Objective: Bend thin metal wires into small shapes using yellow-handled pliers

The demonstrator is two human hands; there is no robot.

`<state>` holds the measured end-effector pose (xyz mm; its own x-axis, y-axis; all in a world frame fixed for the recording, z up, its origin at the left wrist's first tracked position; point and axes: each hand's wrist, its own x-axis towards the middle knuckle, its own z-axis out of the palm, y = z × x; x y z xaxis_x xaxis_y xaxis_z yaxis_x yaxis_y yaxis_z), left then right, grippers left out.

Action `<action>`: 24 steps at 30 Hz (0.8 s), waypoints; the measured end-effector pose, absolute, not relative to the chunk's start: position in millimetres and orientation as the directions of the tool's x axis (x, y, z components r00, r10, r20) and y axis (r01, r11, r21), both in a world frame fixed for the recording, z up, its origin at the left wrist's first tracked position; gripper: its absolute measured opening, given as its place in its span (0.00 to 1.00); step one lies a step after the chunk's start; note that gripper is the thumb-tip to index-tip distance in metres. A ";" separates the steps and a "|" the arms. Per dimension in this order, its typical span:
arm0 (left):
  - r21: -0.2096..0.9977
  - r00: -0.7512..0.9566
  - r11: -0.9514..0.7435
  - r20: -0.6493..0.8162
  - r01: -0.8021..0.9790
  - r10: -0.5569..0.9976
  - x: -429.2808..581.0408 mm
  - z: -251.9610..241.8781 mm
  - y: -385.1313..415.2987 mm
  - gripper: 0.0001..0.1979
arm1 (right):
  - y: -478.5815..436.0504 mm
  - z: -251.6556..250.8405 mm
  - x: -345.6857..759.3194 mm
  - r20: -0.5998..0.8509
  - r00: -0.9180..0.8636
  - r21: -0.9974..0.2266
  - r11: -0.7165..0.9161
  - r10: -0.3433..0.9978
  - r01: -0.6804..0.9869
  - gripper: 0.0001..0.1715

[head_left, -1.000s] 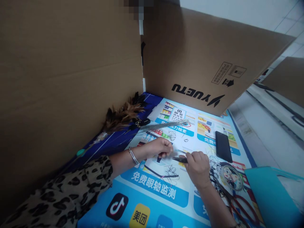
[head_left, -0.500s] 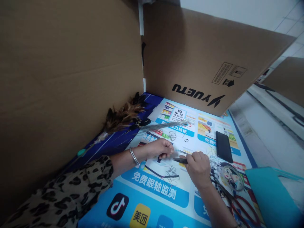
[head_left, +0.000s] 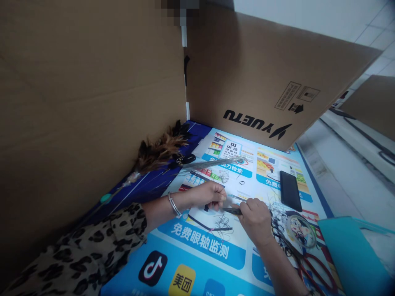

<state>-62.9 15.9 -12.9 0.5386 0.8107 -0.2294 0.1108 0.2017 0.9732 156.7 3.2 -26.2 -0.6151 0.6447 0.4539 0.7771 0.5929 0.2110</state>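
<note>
My left hand [head_left: 213, 195], with a silver bangle at the wrist, is closed in a pinch. What its fingertips hold is too small and blurred to make out. My right hand [head_left: 255, 220] is wrapped round dark pliers [head_left: 232, 211]. Their narrow jaws point left, close to the left fingertips; whether the jaws grip anything is unclear. Below the hands lies a tangle of thin dark wire or thread [head_left: 224, 223]. A bundle of thin straight metal wires [head_left: 216, 163] rests beyond the left hand, with a small dark ring [head_left: 242, 182] nearer.
Brown feathers on a stick [head_left: 162, 150] lie along the left cardboard wall [head_left: 92, 90]. Another cardboard panel [head_left: 256, 74] stands at the back. To the right are a black phone [head_left: 290, 191], a round clear object [head_left: 301, 231], red-handled scissors [head_left: 319, 269] and a teal item [head_left: 354, 250].
My right hand has shifted slightly left, bringing the pliers nearer the left fingertips. The left hand stays nearly in place, still pinched.
</note>
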 end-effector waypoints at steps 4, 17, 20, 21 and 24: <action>0.977 0.515 0.130 -0.201 0.170 0.833 -62.1 -10.4 15.6 0.13 | 3.6 -28.6 155.4 0.418 -0.607 0.175 0.596 0.675 0.784 0.15; 0.855 0.456 -0.250 0.018 0.454 0.890 -61.6 7.3 8.3 0.09 | -0.2 -29.5 150.2 0.207 -0.526 0.050 0.528 0.825 0.848 0.07; 0.781 0.463 -0.337 0.069 0.526 0.883 -60.8 5.8 7.6 0.09 | 0.2 -28.5 149.2 0.120 -0.509 0.046 0.508 0.852 0.860 0.06; 0.755 0.469 -0.365 0.086 0.545 0.879 -60.6 4.5 7.3 0.09 | 0.3 -28.4 148.8 0.087 -0.499 0.045 0.497 0.862 0.867 0.06; 0.684 0.499 -0.441 0.129 0.581 0.857 -60.4 0.4 6.3 0.09 | 0.3 -27.2 147.0 -0.005 -0.465 0.050 0.465 0.885 0.884 0.08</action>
